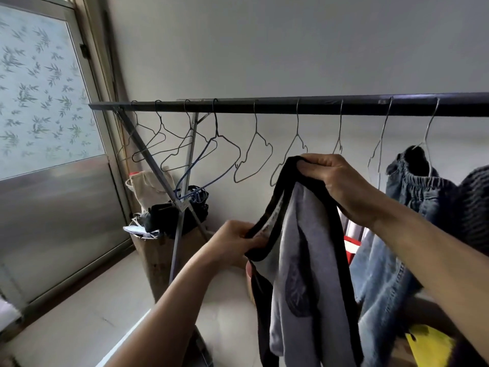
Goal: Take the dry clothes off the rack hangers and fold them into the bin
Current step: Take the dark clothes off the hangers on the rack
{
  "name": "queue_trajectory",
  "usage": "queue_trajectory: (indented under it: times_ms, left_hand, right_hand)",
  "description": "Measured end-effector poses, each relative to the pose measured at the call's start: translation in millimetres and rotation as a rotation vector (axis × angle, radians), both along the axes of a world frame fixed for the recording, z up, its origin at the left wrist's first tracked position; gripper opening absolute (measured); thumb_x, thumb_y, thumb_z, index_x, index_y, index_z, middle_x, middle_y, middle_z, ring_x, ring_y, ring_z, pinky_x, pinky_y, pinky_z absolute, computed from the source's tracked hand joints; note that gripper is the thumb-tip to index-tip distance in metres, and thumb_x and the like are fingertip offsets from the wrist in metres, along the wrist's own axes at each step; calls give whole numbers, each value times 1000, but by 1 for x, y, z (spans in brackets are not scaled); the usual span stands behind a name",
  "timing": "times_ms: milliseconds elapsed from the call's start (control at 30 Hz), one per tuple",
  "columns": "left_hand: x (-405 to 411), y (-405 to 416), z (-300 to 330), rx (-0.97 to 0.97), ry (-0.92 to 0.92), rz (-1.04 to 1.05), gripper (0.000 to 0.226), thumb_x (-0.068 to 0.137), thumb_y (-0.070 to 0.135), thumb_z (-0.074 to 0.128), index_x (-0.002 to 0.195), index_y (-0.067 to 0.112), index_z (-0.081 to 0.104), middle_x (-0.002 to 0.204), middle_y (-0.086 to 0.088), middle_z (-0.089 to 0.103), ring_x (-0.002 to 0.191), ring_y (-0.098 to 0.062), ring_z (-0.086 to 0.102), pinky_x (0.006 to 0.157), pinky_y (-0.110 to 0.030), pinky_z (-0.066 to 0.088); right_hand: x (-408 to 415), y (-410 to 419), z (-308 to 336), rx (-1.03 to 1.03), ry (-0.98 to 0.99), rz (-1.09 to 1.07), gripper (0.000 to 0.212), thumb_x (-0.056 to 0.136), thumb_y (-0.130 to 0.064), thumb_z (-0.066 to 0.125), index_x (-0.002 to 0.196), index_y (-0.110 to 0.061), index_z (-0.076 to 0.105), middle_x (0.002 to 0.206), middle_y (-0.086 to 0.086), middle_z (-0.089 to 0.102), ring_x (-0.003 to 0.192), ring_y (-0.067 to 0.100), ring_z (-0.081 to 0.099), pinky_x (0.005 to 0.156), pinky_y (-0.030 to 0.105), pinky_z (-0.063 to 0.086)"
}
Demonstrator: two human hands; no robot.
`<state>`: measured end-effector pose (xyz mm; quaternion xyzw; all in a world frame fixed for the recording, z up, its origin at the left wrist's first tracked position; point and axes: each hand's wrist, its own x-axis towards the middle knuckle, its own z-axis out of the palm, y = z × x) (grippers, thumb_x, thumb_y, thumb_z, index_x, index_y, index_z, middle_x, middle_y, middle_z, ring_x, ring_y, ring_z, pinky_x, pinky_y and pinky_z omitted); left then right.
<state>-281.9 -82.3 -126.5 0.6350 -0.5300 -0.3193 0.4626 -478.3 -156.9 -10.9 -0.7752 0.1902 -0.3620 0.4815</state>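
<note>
From the head view, a long dark metal rack bar (291,105) runs across the scene with a row of thin bare wire hangers (254,154) hooked along it. Both hands hold a grey garment with black trim (304,247) in front of the bar, off any hanger. The right hand (341,186) is the higher one, its fingers curled over the top of the black edge just below the bar. The left hand (235,242) is lower and to the left, pinching the same black edge between thumb and fingers, so the trim stretches diagonally between the two hands while the grey cloth hangs down below them.

To the right, blue denim trousers with an elastic waist (391,234) hang from a wire hanger on the bar, and a dark ribbed garment (476,207) shows at the frame edge beside them. At the left end stands the rack's slanted grey leg (158,168), with a frosted window patterned with leaves (39,88) beyond. A yellow sheet (428,345) lies at the lower right.
</note>
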Motion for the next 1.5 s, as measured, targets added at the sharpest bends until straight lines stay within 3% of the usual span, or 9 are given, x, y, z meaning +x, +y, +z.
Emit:
queue_trajectory:
  times_ms: [200, 300, 533, 667, 767, 900, 1167, 1300, 1500]
  left_hand:
    - [22, 13, 41, -244, 88, 341, 13, 85, 4, 67, 75, 10, 70, 63, -1, 62, 57, -10, 53, 56, -22, 42]
    - [20, 18, 63, -329, 9, 421, 11, 85, 9, 68, 76, 13, 71, 64, 4, 64, 58, -6, 55, 59, -23, 43]
    - [19, 26, 88, -438, -166, 511, 10, 83, 17, 64, 74, 19, 68, 70, -3, 67, 64, -12, 57, 63, -29, 43]
    - [22, 39, 98, -429, -39, 367, 10, 85, 12, 59, 76, 12, 64, 70, 0, 62, 64, -10, 54, 58, -25, 43]
    - [28, 48, 100, -408, 73, 191, 16, 79, 18, 57, 64, 19, 54, 59, 3, 45, 54, -11, 41, 48, -23, 32]
    - [29, 52, 99, -403, -22, 196, 27, 91, 13, 58, 65, 20, 57, 56, 9, 47, 53, -6, 41, 49, -20, 32]
    - [42, 71, 99, -291, -194, 116, 4, 82, 27, 76, 83, 26, 72, 90, -12, 70, 79, -14, 63, 78, -33, 46]
    - [56, 87, 100, -134, -182, -50, 53, 56, 59, 84, 97, 26, 74, 105, -8, 72, 99, -27, 68, 90, -43, 50]
    - [68, 88, 95, -174, -166, -54, 51, 55, 63, 83, 83, 21, 75, 85, 2, 70, 83, -13, 67, 73, -24, 52]
  right_hand:
    - [-22, -14, -14, -112, 166, -101, 27, 83, -38, 72, 78, -13, 64, 71, 2, 64, 68, 14, 61, 65, 28, 45]
    - [-17, -23, -31, -397, 381, -422, 10, 77, -35, 69, 75, -30, 61, 71, -10, 64, 74, 14, 61, 67, 31, 45]
    - [-9, -30, -29, -481, 385, -640, 27, 89, -25, 49, 67, -10, 50, 64, 3, 56, 69, 28, 53, 58, 29, 35]
    - [-10, -31, -30, -333, 173, -422, 28, 88, -14, 54, 60, -12, 53, 52, -5, 49, 56, 13, 46, 55, 28, 34]
    - [-10, -30, -30, -60, -87, -155, 18, 79, -9, 56, 63, -8, 64, 63, 4, 57, 66, 15, 51, 63, 29, 37]
    - [-8, -24, -28, 185, -190, 20, 18, 66, -12, 44, 51, -20, 52, 56, -2, 45, 55, 11, 43, 56, 30, 30]
    - [-19, -19, -19, 6, 49, 44, 25, 87, -11, 59, 64, -21, 61, 62, -5, 59, 61, 8, 56, 59, 22, 40]
    - [-25, -20, -21, 31, 127, 38, 28, 91, -26, 63, 63, -21, 59, 58, -9, 57, 53, 2, 53, 47, 13, 39]
    - [-38, -16, -18, 20, 279, 201, 32, 84, -44, 70, 86, -13, 64, 75, -5, 66, 67, 6, 61, 59, 14, 46]
